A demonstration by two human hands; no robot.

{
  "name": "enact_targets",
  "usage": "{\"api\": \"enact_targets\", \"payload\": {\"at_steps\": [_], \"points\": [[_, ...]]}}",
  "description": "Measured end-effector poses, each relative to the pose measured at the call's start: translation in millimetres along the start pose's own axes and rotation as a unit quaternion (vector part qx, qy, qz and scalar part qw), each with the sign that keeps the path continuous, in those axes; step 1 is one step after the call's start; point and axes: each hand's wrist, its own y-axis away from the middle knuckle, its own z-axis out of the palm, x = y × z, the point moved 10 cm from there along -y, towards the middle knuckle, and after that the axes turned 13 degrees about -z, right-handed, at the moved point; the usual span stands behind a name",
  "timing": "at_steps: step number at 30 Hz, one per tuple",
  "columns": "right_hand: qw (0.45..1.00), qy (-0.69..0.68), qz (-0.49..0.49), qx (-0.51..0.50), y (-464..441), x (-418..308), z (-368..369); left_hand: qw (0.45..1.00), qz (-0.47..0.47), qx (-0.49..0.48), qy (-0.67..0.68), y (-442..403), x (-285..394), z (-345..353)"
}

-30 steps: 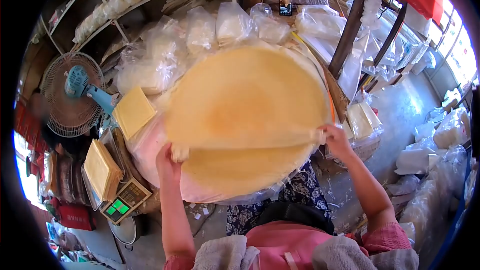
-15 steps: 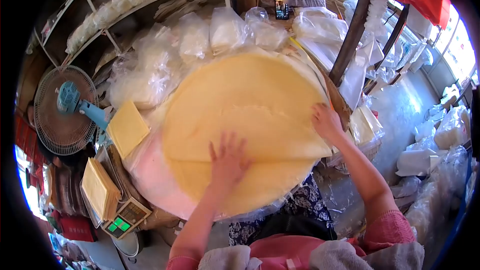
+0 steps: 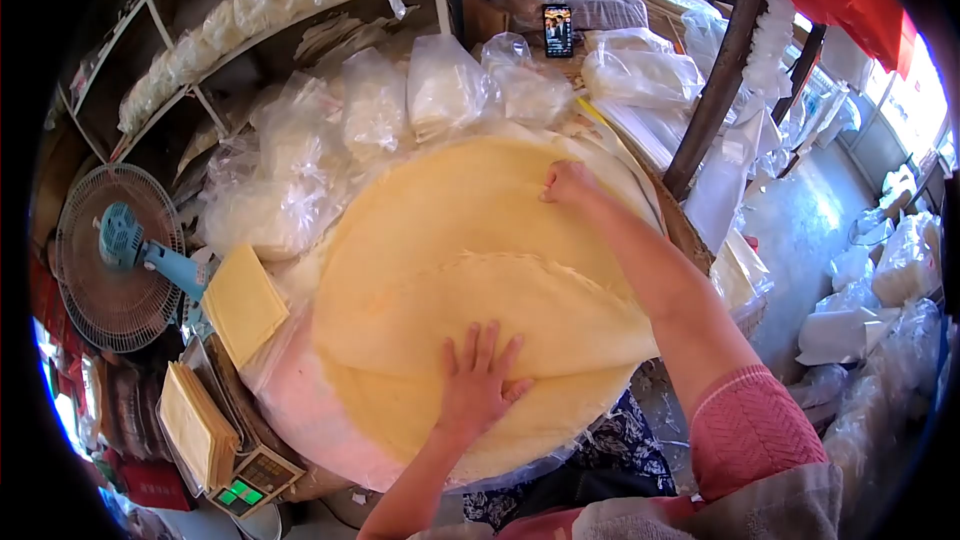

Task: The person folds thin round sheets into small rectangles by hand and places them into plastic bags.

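Note:
A large round yellow sheet (image 3: 400, 240) covers most of the work surface, with a folded layer (image 3: 520, 305) across its nearer half that has a frayed edge. My left hand (image 3: 482, 380) lies flat on this folded layer, fingers spread. Over the far right part of the sheet is my right hand (image 3: 568, 183), its fingers curled in. Whatever those fingers may grip is hidden. A pale pink cloth (image 3: 320, 420) shows from under the sheet at the lower left.
Stuffed clear plastic bags (image 3: 375, 105) line the far edge. A fan (image 3: 120, 250), a square yellow stack (image 3: 245, 302), and a scale (image 3: 250, 480) carrying folded sheets (image 3: 195, 425) stand left. A phone (image 3: 558, 30) is upright behind. A dark post (image 3: 715, 90) rises at right.
My right hand has gone from the sheet's right edge to its far part, fingers now curled. A frayed edge now shows across the sheet's middle. My left hand stays spread on the folded layer.

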Motion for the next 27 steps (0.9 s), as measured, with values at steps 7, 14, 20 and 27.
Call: {"api": "enact_targets", "payload": {"at_steps": [7, 14, 20, 27], "points": [[0.977, -0.086, -0.185, 0.054, 46, -63, -27, 0.999, -0.005, 0.032, 0.012, 2, -1, -4], [0.954, -0.114, -0.276, -0.017, 186, -145, -6, 0.997, 0.004, 0.080, 0.014, 9, -2, -9], [0.942, -0.140, -0.306, 0.024, 218, -143, 18, 0.975, 0.021, 0.116, 0.188, 42, -19, -16], [0.940, -0.159, -0.302, 0.025, 234, -151, 16, 0.986, -0.017, 0.144, 0.082, 45, -46, -63]]}}
